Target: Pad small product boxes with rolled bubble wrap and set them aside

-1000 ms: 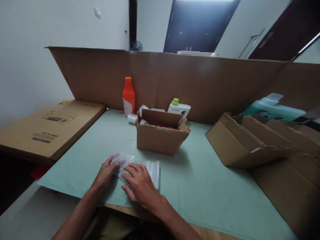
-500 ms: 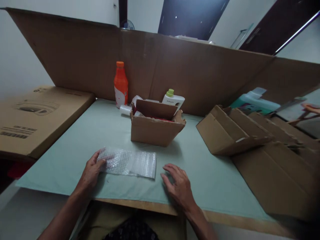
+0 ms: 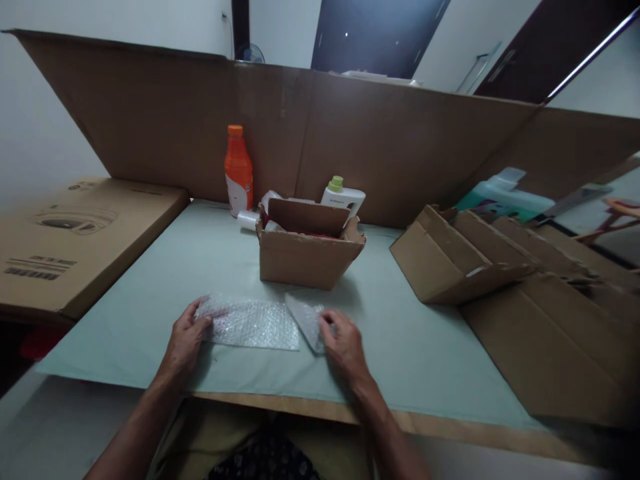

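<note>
A strip of clear bubble wrap (image 3: 255,325) lies on the pale green cloth near the table's front edge. My left hand (image 3: 186,335) grips its left end, thumb on top and fingers at the far corner. With thumb and fingertips closed, my right hand (image 3: 342,341) pinches the right end, which is lifted and folded up into a slanted flap. Just beyond the bubble wrap stands an open cardboard box (image 3: 307,261). Something red and some clear plastic show inside it, mostly hidden by the walls.
Behind the box stand an orange bottle (image 3: 239,170) and a white bottle with a green cap (image 3: 343,197). A large flat carton (image 3: 85,240) lies at left. Several open cardboard boxes (image 3: 450,267) and a teal-liquid container (image 3: 505,197) occupy the right. A tall cardboard panel (image 3: 380,147) closes the back.
My right hand has moved to the bubble wrap, taken its right end and folded it upward. The left hand keeps its hold. The view has shifted slightly.
</note>
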Action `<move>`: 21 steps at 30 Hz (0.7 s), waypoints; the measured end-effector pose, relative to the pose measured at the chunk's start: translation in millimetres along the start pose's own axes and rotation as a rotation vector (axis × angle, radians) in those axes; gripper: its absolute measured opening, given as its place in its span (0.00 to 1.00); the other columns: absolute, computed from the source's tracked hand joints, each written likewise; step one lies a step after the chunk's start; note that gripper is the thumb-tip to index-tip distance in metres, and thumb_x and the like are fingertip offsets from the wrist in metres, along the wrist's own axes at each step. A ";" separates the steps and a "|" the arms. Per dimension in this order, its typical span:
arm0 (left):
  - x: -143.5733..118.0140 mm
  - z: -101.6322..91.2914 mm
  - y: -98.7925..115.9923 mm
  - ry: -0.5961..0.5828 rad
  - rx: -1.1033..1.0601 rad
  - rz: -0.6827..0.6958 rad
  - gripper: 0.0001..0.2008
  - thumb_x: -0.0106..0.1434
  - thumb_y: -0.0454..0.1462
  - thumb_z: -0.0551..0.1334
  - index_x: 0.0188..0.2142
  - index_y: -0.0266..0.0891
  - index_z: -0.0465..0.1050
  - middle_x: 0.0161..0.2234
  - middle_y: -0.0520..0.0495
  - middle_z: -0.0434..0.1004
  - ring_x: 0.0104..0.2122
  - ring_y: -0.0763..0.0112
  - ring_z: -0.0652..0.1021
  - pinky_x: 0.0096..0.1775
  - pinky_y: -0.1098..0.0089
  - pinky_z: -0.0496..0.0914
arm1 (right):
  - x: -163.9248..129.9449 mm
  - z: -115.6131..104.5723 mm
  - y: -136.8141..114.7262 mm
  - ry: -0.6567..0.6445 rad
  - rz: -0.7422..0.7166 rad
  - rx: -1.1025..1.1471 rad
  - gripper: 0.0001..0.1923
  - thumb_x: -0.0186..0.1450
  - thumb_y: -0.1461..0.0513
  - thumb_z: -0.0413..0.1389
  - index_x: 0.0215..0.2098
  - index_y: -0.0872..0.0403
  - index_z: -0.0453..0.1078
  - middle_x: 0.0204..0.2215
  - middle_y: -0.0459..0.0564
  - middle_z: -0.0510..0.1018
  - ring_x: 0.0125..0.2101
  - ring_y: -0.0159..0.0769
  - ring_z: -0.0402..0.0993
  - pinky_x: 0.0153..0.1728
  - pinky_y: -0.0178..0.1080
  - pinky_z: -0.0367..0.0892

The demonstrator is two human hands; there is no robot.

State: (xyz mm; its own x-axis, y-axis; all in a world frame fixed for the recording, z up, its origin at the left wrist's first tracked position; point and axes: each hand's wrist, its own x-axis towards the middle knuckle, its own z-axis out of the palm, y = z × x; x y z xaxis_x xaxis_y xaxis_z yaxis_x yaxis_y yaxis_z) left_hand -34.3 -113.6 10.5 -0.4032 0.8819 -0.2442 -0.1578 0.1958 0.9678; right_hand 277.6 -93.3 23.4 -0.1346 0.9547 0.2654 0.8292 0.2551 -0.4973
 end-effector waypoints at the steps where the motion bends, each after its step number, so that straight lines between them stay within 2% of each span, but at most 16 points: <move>1: -2.3 1.2 2.4 0.002 0.018 0.005 0.36 0.45 0.43 0.71 0.55 0.36 0.72 0.34 0.48 0.83 0.28 0.69 0.75 0.32 0.72 0.67 | -8.7 -12.9 15.2 0.041 0.071 0.061 0.12 0.71 0.60 0.48 0.35 0.53 0.72 0.33 0.51 0.80 0.34 0.40 0.76 0.37 0.39 0.69; 4: -9.0 4.4 8.2 0.024 0.119 0.061 0.33 0.47 0.44 0.69 0.54 0.37 0.73 0.32 0.48 0.82 0.28 0.68 0.74 0.32 0.71 0.67 | -40.6 -42.7 58.1 0.135 0.283 0.173 0.17 0.69 0.52 0.50 0.33 0.53 0.73 0.30 0.51 0.80 0.31 0.40 0.76 0.34 0.39 0.70; 6: -10.9 4.5 7.5 0.028 0.183 0.096 0.31 0.49 0.45 0.68 0.54 0.38 0.73 0.34 0.47 0.82 0.31 0.66 0.76 0.35 0.70 0.68 | -60.0 -53.8 82.0 0.183 0.363 0.132 0.17 0.66 0.49 0.52 0.35 0.53 0.74 0.33 0.52 0.82 0.33 0.43 0.77 0.36 0.42 0.71; 9: -9.4 -0.3 0.0 -0.012 0.267 0.097 0.34 0.53 0.48 0.67 0.58 0.38 0.70 0.40 0.44 0.82 0.36 0.62 0.77 0.39 0.67 0.70 | -74.1 -63.1 104.1 0.310 0.401 0.073 0.21 0.63 0.48 0.54 0.43 0.55 0.75 0.42 0.58 0.81 0.40 0.47 0.78 0.38 0.45 0.72; 11: -7.9 -5.6 -3.9 0.001 0.363 0.129 0.37 0.54 0.49 0.66 0.62 0.39 0.66 0.47 0.41 0.80 0.42 0.57 0.78 0.42 0.63 0.71 | -70.3 -68.5 107.6 0.393 0.387 0.061 0.23 0.63 0.48 0.54 0.46 0.55 0.74 0.49 0.61 0.78 0.46 0.49 0.76 0.35 0.44 0.73; 14: -8.2 -9.6 2.3 0.107 0.583 0.302 0.39 0.54 0.50 0.65 0.63 0.40 0.64 0.58 0.35 0.71 0.55 0.45 0.73 0.45 0.57 0.72 | -46.0 -76.3 100.0 0.423 0.320 0.086 0.21 0.64 0.48 0.54 0.45 0.53 0.76 0.54 0.60 0.76 0.52 0.49 0.74 0.36 0.43 0.73; 16: -7.6 -3.7 15.2 0.120 0.666 0.386 0.38 0.55 0.51 0.65 0.64 0.42 0.64 0.63 0.35 0.66 0.60 0.41 0.68 0.43 0.56 0.73 | -19.8 -78.1 92.0 0.381 0.244 0.143 0.20 0.64 0.48 0.55 0.46 0.52 0.76 0.54 0.59 0.76 0.51 0.49 0.75 0.40 0.45 0.73; 18: -1.6 12.7 31.0 0.045 0.637 0.384 0.38 0.56 0.51 0.64 0.65 0.44 0.63 0.64 0.36 0.65 0.60 0.41 0.69 0.44 0.56 0.73 | 12.2 -75.0 85.3 0.308 0.179 0.224 0.23 0.63 0.49 0.57 0.51 0.52 0.73 0.56 0.60 0.75 0.51 0.48 0.75 0.44 0.48 0.73; 21: 23.0 56.3 51.0 -0.135 0.482 0.389 0.41 0.55 0.49 0.66 0.66 0.42 0.59 0.65 0.35 0.64 0.60 0.44 0.70 0.54 0.53 0.69 | 63.3 -62.2 78.9 0.176 0.145 0.343 0.34 0.59 0.49 0.61 0.60 0.54 0.66 0.59 0.63 0.73 0.52 0.50 0.75 0.45 0.49 0.73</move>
State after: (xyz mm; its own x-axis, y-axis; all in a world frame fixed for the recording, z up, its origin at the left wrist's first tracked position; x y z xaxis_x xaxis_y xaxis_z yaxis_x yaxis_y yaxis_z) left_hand -0.9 -59.2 57.6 -0.2274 0.9675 0.1104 0.4134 -0.0067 0.9105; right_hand 368.2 -22.2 52.4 0.0900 0.9512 0.2952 0.6000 0.1848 -0.7783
